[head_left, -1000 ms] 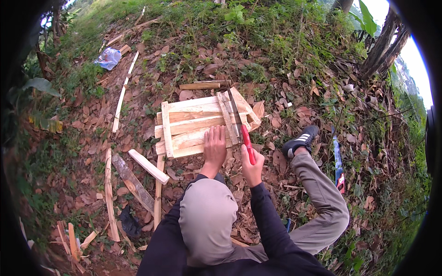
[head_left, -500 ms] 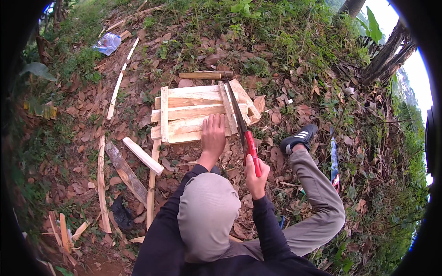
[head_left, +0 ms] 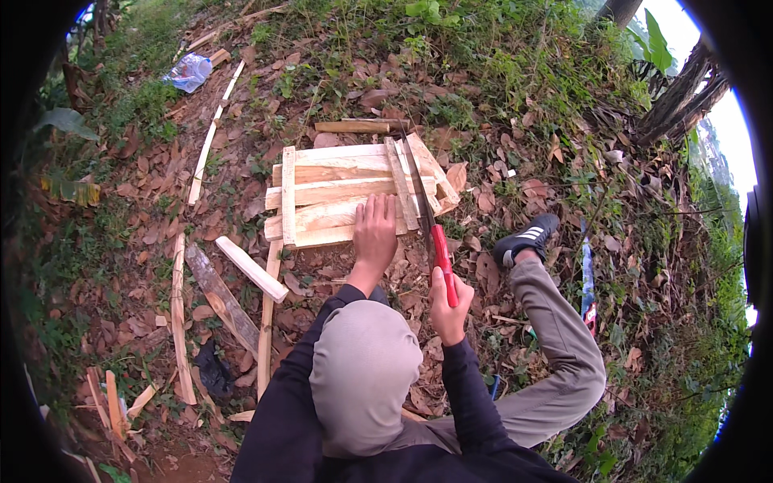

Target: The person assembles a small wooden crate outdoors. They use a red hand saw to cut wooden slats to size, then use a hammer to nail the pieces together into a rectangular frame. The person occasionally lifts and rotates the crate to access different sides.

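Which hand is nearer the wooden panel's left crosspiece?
Left. The left hand rests on the slats, to the right of the left crosspiece; the right hand, around the red saw handle, is farther right and lower in the view.

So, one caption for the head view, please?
Left hand on a wooden panel, right hand gripping a red-handled saw at the panel's right end.

Dry brown leaf litter over the ground; green undergrowth thick on far side and right. Far left: crumpled translucent plastic bag. Near left: crumpled black plastic. Far right: rough brown trunk, leaning; upright green leaf near it. Left edge: broad grey-green leaf, yellowing frond nearer. Right: narrow blue strip, reddish at near end.
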`<state>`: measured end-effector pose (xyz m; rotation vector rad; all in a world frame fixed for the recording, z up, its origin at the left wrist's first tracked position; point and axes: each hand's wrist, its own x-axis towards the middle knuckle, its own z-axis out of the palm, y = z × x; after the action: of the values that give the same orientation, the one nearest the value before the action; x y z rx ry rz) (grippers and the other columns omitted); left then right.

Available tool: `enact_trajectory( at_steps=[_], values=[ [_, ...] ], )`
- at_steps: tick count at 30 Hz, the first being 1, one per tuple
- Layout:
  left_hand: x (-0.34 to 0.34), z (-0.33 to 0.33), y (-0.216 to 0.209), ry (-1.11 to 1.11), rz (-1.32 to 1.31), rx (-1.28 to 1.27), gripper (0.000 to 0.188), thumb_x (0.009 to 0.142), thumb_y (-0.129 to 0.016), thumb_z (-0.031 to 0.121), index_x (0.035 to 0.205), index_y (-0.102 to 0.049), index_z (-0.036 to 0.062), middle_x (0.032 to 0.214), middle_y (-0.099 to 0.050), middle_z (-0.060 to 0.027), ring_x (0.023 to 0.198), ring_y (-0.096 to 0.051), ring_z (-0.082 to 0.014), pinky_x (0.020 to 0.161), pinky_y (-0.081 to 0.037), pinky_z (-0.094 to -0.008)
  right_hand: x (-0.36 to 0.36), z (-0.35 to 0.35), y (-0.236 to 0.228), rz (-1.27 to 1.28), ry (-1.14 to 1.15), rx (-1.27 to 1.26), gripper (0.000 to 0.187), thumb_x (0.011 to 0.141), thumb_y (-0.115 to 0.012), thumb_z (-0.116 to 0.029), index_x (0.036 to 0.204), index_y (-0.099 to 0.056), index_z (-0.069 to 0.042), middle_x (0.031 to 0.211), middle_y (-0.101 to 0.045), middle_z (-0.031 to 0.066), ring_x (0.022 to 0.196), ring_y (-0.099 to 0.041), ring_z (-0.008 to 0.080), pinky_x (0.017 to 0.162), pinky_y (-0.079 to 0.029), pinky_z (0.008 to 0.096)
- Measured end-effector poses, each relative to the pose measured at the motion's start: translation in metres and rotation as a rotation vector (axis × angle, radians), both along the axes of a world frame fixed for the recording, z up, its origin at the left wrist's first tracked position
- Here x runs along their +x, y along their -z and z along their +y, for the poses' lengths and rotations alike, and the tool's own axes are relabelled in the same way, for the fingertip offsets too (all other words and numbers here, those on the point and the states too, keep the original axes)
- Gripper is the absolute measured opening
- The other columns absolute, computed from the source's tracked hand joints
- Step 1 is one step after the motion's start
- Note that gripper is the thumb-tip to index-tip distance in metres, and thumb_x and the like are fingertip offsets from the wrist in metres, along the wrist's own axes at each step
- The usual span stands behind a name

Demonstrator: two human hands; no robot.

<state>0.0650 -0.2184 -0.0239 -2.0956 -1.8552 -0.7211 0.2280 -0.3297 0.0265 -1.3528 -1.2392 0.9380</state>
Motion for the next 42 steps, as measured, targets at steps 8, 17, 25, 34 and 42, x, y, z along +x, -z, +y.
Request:
enact_trajectory(
  at_steps=[8, 17, 25, 34, 42],
  values=[
    [0.002, 0.0, -0.001, -0.007, 0.032, -0.037, 0.056, 0.077, -0.061, 0.001, 0.133, -0.058, 0.0016, 0.131, -0.059, -0.0143, 0.127, -0.052, -0.0313, 0.109, -0.039, -0.047, -0.005, 0.008, -0.014, -0.18, -0.031, 0.089, 0.038, 0.099, -0.063, -0.022, 0.068, -0.056, 0.0, 0.053, -0.045, -0.005, 0.049, -0.04, 0.0024, 0.045, -0.031, 0.0252],
    [0.007, -0.009, 0.004, -0.022, 0.081, -0.056, 0.049, 0.086, -0.058, 0.01, 0.135, -0.057, 0.0018, 0.132, -0.059, -0.0143, 0.129, -0.051, -0.0314, 0.11, -0.039, -0.0492, -0.008, 0.017, -0.005, -0.095, -0.009, 0.055, 0.039, 0.099, -0.064, -0.022, 0.067, -0.056, -0.001, 0.054, -0.044, -0.0065, 0.051, -0.038, 0.0016, 0.045, -0.028, 0.026],
    [0.008, 0.002, -0.005, -0.007, 0.09, -0.073, 0.047, 0.085, -0.059, 0.009, 0.132, -0.058, 0.001, 0.13, -0.06, -0.0139, 0.127, -0.052, -0.0313, 0.108, -0.04, -0.0479, -0.007, 0.042, 0.001, -0.095, -0.005, 0.108, 0.043, 0.1, -0.063, -0.025, 0.066, -0.049, -0.003, 0.054, -0.036, -0.0066, 0.051, -0.03, 0.0025, 0.045, -0.023, 0.0285],
    [0.015, -0.009, -0.003, -0.007, 0.085, -0.082, 0.05, 0.083, -0.06, 0.007, 0.133, -0.058, 0.0017, 0.131, -0.059, -0.0129, 0.129, -0.05, -0.0297, 0.109, -0.038, -0.0473, -0.004, 0.052, -0.01, -0.027, 0.014, 0.047, 0.036, 0.098, -0.064, -0.022, 0.07, -0.059, -0.001, 0.059, -0.046, -0.0084, 0.055, -0.039, 0.0003, 0.047, -0.028, 0.0245],
    [0.015, 0.004, -0.011, 0.021, 0.062, -0.056, 0.049, 0.081, -0.06, 0.007, 0.129, -0.058, 0.0016, 0.128, -0.059, -0.014, 0.127, -0.05, -0.0303, 0.108, -0.038, -0.0463, -0.007, 0.07, -0.006, 0.022, 0.027, 0.095, 0.041, 0.1, -0.063, -0.025, 0.067, -0.053, -0.003, 0.057, -0.041, -0.0087, 0.052, -0.036, 0.0017, 0.046, -0.028, 0.0243]
  ],
)
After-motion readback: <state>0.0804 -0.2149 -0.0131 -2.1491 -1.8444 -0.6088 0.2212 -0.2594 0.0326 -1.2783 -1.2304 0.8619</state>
